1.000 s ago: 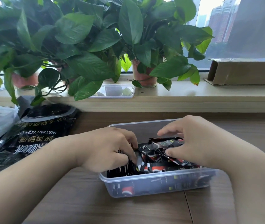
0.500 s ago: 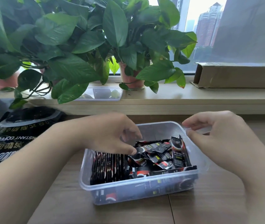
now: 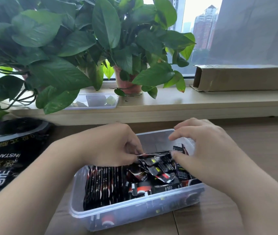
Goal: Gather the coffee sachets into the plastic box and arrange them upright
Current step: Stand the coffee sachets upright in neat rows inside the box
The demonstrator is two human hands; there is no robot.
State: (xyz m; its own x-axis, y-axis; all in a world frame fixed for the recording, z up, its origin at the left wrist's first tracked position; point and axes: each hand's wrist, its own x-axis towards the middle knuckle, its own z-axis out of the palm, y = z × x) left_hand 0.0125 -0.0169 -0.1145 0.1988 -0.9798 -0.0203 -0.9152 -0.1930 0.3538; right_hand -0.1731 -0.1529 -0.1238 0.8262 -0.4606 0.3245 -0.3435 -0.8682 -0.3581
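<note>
A clear plastic box (image 3: pixel 134 211) sits on the wooden table in front of me. Several black-and-red coffee sachets (image 3: pixel 104 184) stand upright in a tight row at its left end. More sachets (image 3: pixel 158 172) lie jumbled in the middle and right. My left hand (image 3: pixel 111 146) hovers over the middle and pinches the left end of a flat sachet (image 3: pixel 150 155) with its fingertips. My right hand (image 3: pixel 202 150) is over the box's right end, its thumb against the sachet's right end and its fingers curled above an upright sachet (image 3: pixel 179 149).
A large black instant-coffee bag (image 3: pixel 7 158) lies on the table at the left. Leafy potted plants (image 3: pixel 77 44), a clear lid or tray (image 3: pixel 97 100) and a long cardboard box (image 3: pixel 243 78) rest on the window ledge behind.
Both hands have come closer together over the box's middle. The left hand now pinches a flat sachet and the right thumb has come down to its other end. The view moved closer.
</note>
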